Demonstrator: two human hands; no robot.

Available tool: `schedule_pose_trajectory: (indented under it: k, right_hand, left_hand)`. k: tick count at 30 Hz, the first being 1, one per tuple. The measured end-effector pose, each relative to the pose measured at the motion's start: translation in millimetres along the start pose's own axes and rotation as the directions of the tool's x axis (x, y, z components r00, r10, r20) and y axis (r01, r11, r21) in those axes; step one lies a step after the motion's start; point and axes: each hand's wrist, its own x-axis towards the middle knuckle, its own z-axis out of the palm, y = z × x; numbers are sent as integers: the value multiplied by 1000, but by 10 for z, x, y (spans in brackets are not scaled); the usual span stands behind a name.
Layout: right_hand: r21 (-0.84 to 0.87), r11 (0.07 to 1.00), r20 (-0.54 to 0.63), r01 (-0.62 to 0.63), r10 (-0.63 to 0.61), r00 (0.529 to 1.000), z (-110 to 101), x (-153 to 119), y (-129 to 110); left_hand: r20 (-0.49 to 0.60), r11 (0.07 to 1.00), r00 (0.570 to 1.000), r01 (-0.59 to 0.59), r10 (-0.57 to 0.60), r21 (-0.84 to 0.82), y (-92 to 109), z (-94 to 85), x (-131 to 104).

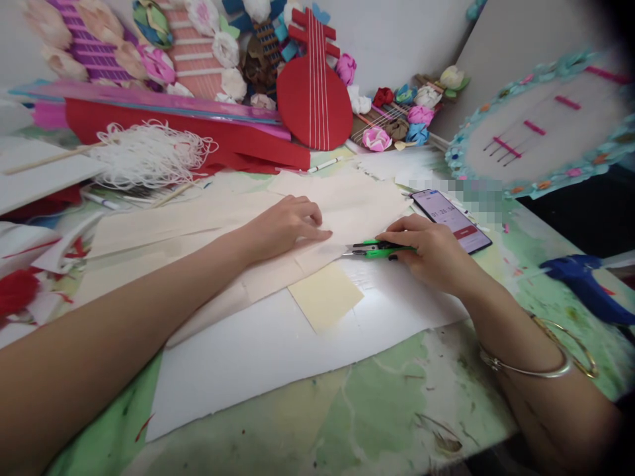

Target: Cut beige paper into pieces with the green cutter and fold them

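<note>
Cream fabric-like sheets [347, 198] lie across the middle of the table, partly over a white board [238, 370]. My left hand [285, 228] rests on the cream sheets, fingers bent and somewhat apart, with nothing seen in it. In my right hand [429, 251] is a green-handled craft knife [380, 248], its tip pointing left at the sheets' lower right edge. A small pale yellow square [326, 296] lies on the white board just below that edge.
A lit phone [454, 221] lies beyond my right hand, and a blue glue gun [590, 287] at the right. Tangled white string [149, 155] sits back left. A red lute shape [315, 102] and decorated pieces line the wall. The green table's front edge [476, 449] shows below.
</note>
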Motion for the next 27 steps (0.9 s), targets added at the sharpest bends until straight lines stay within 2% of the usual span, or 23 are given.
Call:
schedule_pose_trajectory:
  k: [6, 15, 22, 27]
  right_hand:
    - [7, 1000, 5, 3, -3, 1000, 25, 15, -56]
    - [29, 1000, 3, -5, 5, 1000, -39, -60, 8]
    - [6, 1000, 15, 2, -2, 1000, 36, 15, -109]
    - [22, 1000, 2, 17, -17, 1000, 32, -14, -121]
  left_hand:
    - [0, 1000, 1000, -10, 10, 2, 3, -2, 2]
    - [22, 1000, 1000, 11, -11, -1, 5, -6, -1]
    - [-22, 1000, 1000, 3, -4, -6, 7, 17, 0]
    - [-15, 1000, 1000, 3, -3, -15, 2, 14, -8]
